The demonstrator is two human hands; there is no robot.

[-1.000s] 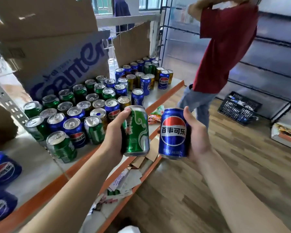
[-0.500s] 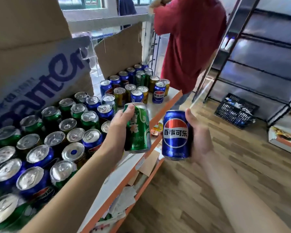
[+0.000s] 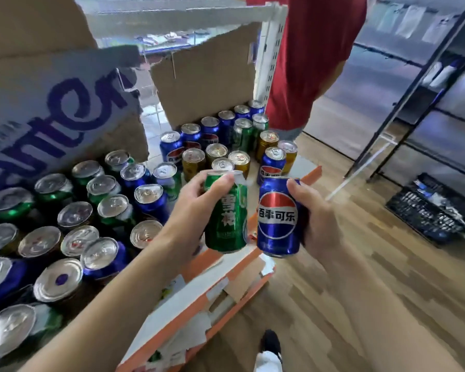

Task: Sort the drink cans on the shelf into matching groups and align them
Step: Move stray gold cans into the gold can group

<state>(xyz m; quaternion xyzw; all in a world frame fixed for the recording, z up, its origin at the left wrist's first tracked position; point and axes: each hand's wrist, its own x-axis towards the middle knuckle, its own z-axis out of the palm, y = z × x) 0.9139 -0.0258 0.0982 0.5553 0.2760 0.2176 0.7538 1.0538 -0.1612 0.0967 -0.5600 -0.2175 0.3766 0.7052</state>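
shelf [image 3: 310, 173]: mixed green, blue and gold cans [image 3: 148, 197] stand upright, tops up | green can [image 3: 226, 218]: above shelf's front edge, long axis near vertical, top up, left hand [image 3: 193, 210] wrapped round it | blue Pepsi can [image 3: 277, 218]: just beside it, upright, label facing camera, right hand [image 3: 317, 221] gripping it

The left hand [image 3: 196, 210] and right hand [image 3: 317, 221] carried the green can [image 3: 227, 221] and Pepsi can [image 3: 277, 218] along the shelf [image 3: 311, 172], nearer the far cans [image 3: 226, 146].
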